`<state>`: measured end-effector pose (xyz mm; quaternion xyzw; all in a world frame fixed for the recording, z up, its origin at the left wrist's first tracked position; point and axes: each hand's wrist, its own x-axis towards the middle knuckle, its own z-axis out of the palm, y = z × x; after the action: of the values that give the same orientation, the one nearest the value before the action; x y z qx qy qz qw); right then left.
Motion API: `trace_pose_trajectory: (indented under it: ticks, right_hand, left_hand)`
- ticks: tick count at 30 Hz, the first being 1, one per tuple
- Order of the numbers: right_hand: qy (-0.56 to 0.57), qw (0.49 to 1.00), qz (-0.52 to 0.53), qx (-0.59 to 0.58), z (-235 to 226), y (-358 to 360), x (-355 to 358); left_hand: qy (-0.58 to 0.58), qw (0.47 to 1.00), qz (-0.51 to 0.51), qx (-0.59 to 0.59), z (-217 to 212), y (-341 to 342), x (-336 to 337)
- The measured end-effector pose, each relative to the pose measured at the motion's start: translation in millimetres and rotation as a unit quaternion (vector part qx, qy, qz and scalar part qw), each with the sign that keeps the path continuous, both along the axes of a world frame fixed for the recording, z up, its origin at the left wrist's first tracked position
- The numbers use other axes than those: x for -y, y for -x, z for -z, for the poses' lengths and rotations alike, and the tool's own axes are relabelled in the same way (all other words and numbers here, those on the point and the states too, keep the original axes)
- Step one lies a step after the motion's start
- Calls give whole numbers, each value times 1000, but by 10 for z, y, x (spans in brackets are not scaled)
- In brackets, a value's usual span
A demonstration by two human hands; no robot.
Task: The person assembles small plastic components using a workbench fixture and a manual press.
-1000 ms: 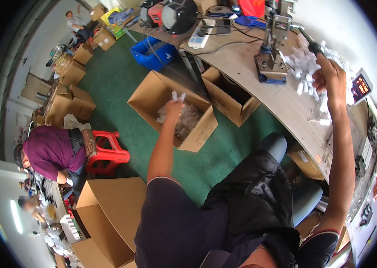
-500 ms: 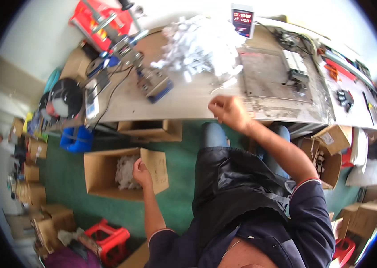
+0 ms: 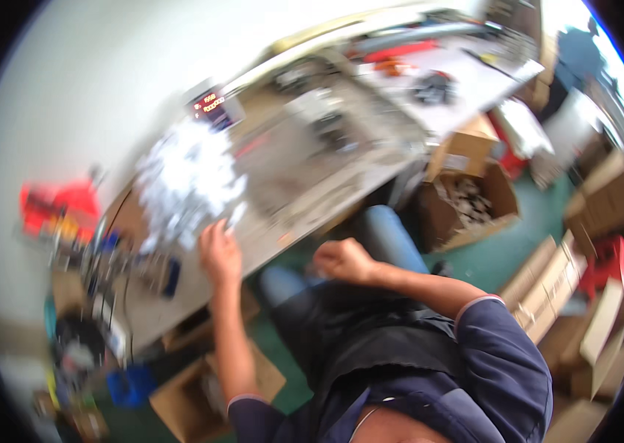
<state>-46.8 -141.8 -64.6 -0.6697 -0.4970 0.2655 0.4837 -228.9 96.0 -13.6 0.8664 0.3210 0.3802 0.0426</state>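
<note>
Left hand (image 3: 220, 252) beside the pile (image 3: 188, 181), right hand (image 3: 344, 261) apart: we cannot tell either grip; a hasty sweep could scatter the pile.

A blurred red item (image 3: 61, 205) sits at nine o'clock, and a blue bin (image 3: 131, 385) shows between seven and eight. A display with red digits (image 3: 211, 109) stands between ten and eleven; a red strip (image 3: 402, 52) lies at one, a pale sack (image 3: 576, 127) at two, brown cartons (image 3: 600, 188) at three.
</note>
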Motion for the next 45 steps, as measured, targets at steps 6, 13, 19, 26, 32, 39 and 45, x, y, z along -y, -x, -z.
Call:
trace_pose_trajectory:
  ticks: [6,13,19,26,32,39,45]
  right_hand:
    - [66,998,12,15,281,-168,421]
    - [90,994,61,-9,415,-304,676]
    - [18,999,31,-28,256,-281,336]
    - [-80,994,58,-47,-128,-326,-39]
    - [-89,988,104,-73,-465,-341,-426]
    - [-112,981,111,-114,-408,-377,-392]
    - [-136,954,72,-257,-315,-459,-347]
  left_hand:
    - [-40,983,-44,-174,172,90,-428]
    - [21,988,-45,-147,151,8,-497]
    - [174,972,-123,103,217,222,-921]
    - [256,936,-62,231,-26,-95,-376]
    - [338,925,99,144,-140,-695,741]
    - [319,936,137,64,121,-932,1101]
    - [294,937,184,51,242,-1010,1172]
